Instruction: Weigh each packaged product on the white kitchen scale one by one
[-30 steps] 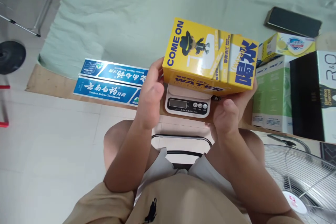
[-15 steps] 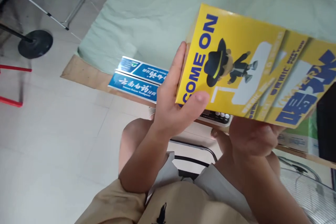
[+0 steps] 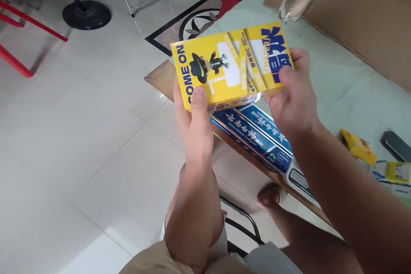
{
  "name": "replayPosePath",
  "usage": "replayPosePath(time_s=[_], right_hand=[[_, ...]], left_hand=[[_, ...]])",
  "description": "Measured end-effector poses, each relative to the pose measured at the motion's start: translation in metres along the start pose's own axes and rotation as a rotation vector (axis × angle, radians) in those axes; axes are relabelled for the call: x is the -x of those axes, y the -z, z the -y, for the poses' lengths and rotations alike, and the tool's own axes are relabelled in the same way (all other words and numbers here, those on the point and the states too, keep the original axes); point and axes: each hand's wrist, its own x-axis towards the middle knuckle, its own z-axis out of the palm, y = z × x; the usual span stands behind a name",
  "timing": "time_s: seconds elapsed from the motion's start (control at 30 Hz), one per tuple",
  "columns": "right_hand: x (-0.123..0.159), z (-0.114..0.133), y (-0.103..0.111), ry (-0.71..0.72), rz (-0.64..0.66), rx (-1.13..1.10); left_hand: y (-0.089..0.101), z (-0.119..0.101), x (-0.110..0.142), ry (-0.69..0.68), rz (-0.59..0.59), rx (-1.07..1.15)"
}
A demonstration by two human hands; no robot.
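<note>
Between both hands I hold a yellow cardboard box (image 3: pixel 233 66) printed with "COME ON", a small figure in a black hat and large blue characters. My left hand (image 3: pixel 195 124) grips its left end, thumb on the printed face. At the right end my right hand (image 3: pixel 295 94) clasps it, thumb also on top and the other fingers partly hidden behind. Below the yellow box, two blue toothpaste boxes (image 3: pixel 253 135) lie side by side along the table edge. A white kitchen scale (image 3: pixel 298 180) sits beyond them, partly covered by my right forearm.
A pale green cloth (image 3: pixel 337 90) covers the table. Toward the right lie a dark phone (image 3: pixel 396 145) and a small yellow packet (image 3: pixel 358 145). A cardboard sheet (image 3: pixel 362 21) stands at the back. On the tiled floor are a round black base (image 3: pixel 86 15) and red metal legs (image 3: pixel 28 60).
My view has swung to the left. Both hands have carried the yellow box away from above the scale to over the toothpaste boxes at the table's left end.
</note>
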Motion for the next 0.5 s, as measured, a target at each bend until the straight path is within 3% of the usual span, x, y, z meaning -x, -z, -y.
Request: replayPosePath(time_s=[0.13,0.27,0.37,0.5], right_hand=[[-0.054,-0.031,-0.032,-0.118,0.167,-0.014],[-0.104,-0.06,-0.051,-0.17,0.297,0.024],[-0.132,-0.083,-0.058,-0.264,0.27,0.109],[-0.146,-0.105,-0.064,-0.349,0.27,0.159]], left_hand=[[0.032,0.005,-0.026,-0.054,-0.15,-0.011],[0.049,0.017,-0.046,0.068,-0.218,-0.086],[0.055,0.028,-0.059,0.103,-0.192,-0.169],[0.06,0.037,-0.069,0.11,-0.19,-0.176]])
